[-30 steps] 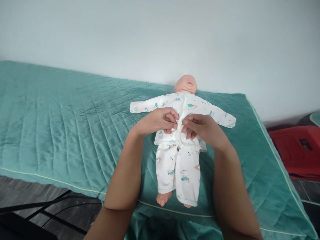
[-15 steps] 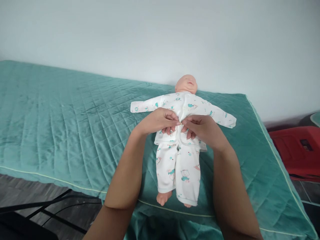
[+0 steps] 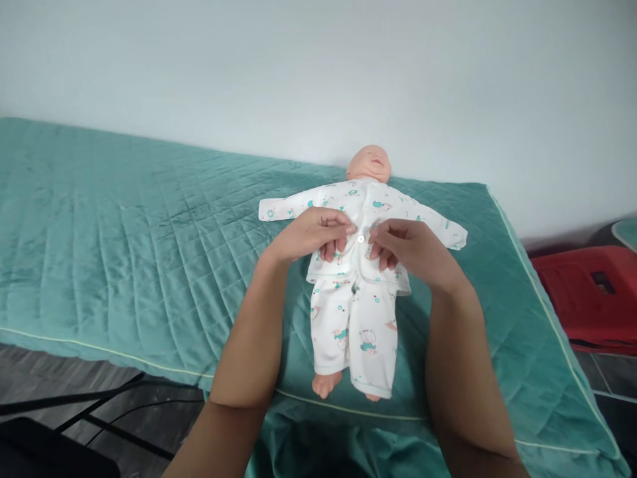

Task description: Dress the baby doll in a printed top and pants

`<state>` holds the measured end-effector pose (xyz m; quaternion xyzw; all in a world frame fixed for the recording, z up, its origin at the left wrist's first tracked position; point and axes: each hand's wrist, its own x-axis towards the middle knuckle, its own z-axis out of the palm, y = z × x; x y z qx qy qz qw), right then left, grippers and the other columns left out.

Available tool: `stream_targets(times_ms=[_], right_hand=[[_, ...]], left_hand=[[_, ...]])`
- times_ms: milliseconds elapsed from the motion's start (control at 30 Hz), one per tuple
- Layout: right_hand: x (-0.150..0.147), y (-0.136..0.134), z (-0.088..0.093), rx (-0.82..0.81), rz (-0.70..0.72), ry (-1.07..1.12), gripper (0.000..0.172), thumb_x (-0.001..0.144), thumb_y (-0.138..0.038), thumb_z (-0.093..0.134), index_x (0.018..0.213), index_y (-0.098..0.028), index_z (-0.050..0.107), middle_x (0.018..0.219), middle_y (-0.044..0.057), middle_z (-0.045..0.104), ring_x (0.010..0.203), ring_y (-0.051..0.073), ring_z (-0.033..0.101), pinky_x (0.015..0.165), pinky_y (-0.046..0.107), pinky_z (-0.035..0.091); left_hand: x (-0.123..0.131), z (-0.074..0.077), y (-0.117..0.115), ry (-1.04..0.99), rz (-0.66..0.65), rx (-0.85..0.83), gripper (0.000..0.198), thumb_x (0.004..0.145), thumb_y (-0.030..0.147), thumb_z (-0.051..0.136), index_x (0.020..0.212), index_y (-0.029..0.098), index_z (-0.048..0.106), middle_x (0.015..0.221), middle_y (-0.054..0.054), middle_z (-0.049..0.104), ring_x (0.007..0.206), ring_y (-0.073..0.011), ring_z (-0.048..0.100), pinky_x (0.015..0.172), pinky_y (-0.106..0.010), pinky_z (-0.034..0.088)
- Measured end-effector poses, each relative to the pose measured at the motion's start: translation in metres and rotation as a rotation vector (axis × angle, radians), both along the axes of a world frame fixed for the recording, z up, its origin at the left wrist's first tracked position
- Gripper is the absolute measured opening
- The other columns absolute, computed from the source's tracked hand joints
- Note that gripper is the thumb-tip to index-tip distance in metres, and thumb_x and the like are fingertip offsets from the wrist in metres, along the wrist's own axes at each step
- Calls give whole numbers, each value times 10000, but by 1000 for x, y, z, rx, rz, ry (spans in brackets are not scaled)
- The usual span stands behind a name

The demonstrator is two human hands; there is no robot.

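A baby doll (image 3: 369,164) lies on its back in a white printed baby jacket (image 3: 343,194) and matching trousers (image 3: 365,338). Its sleeves stretch out to both sides, and bare feet show below the trouser legs. A white round button (image 3: 361,239) sits on the jacket's front, in the gap between my hands. Just left of it is my left hand (image 3: 323,232), fingers loosely curled over the jacket. On the other side, my right hand (image 3: 401,245) bends its fingers in the same way close to the cloth. Neither hand appears to grip anything.
A green quilted cover (image 3: 124,232) spreads under the doll, with a pale wall (image 3: 298,79) behind. To the right, below the edge, stands a red plastic object (image 3: 587,292). Black metal legs (image 3: 114,405) show at lower left.
My hands have drawn apart from the jacket's middle, my left leftward and my right rightward. The button, covered by my fingertips before, now shows between them.
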<state>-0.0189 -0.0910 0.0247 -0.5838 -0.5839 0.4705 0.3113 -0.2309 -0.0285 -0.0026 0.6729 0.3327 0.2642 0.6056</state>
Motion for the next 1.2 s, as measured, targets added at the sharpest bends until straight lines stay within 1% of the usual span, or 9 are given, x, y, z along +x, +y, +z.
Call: stream_targets(times_ms=[133, 233, 333, 433, 600, 767, 933, 1100, 1200], right_hand=[[-13, -9, -3, 264, -13, -175, 367, 942, -482, 589, 701, -205, 568, 617, -15, 607, 558, 117, 521, 566, 273, 398], [-29, -20, -12, 452, 187, -343, 237, 934, -385, 616, 774, -215, 573, 745, -7, 616, 684, 148, 545, 648, 294, 408], [-36, -32, -26, 615, 327, -515, 23, 913, -233, 601, 912, -211, 605, 1000, 54, 637, 938, 217, 584, 825, 354, 452], [-34, -43, -37, 738, 336, -686, 154, 895, -131, 552, 1020, -193, 616, 1101, 108, 627, 1064, 281, 544, 920, 416, 442], [-32, -49, -48, 837, 268, -885, 245, 903, -76, 493, 1062, -195, 637, 1104, 126, 646, 1048, 314, 524, 849, 433, 435], [-35, -50, -53, 866, 197, -784, 192, 1000, -209, 469, 1040, -202, 657, 1063, 108, 670, 1028, 299, 537, 878, 438, 437], [-24, -54, -54, 932, 232, -650, 234, 1031, -252, 447, 1051, -212, 677, 1064, 92, 701, 1030, 271, 559, 912, 433, 435], [-13, -59, -56, 923, 292, -680, 229, 1027, -244, 468, 990, -208, 691, 1037, 76, 726, 1020, 260, 593, 938, 439, 430], [0, -68, -54, 959, 165, -593, 197, 1012, -240, 493, 1090, -223, 673, 1111, 85, 707, 1078, 262, 599, 948, 437, 454]], left_hand=[[4, -21, -19, -103, 280, 81, 251, 878, 419, 669, 895, 169, 654, 623, 28, 595, 468, -63, 494, 445, -188, 385], [-4, -47, -42, -114, 475, 137, 230, 902, 407, 621, 913, 179, 647, 644, 38, 558, 536, -71, 488, 513, -185, 401], [-18, -70, -64, -2, 527, 231, 193, 917, 330, 567, 1020, 188, 647, 813, 3, 620, 690, -101, 561, 636, -209, 466], [-28, -81, -80, 136, 501, 433, 270, 871, 182, 552, 1133, 192, 621, 1062, -56, 636, 954, -151, 610, 844, -275, 506], [-28, -88, -90, 335, 482, 663, 342, 808, 97, 565, 1137, 188, 571, 1134, -98, 613, 1102, -226, 567, 1002, -388, 470], [-26, -93, -92, 474, 531, 747, 140, 860, 128, 520, 970, 204, 564, 971, -69, 622, 959, -224, 573, 890, -365, 476], [-30, -94, -101, 385, 685, 797, 63, 893, 164, 499, 896, 219, 529, 893, -45, 612, 858, -191, 579, 810, -325, 475], [-32, -90, -107, 415, 615, 922, 100, 861, 125, 486, 893, 208, 532, 902, -73, 622, 889, -216, 571, 828, -355, 473], [-31, -85, -108, 355, 580, 1012, 107, 865, 123, 495, 906, 198, 559, 943, -84, 637, 910, -219, 570, 843, -369, 478]])
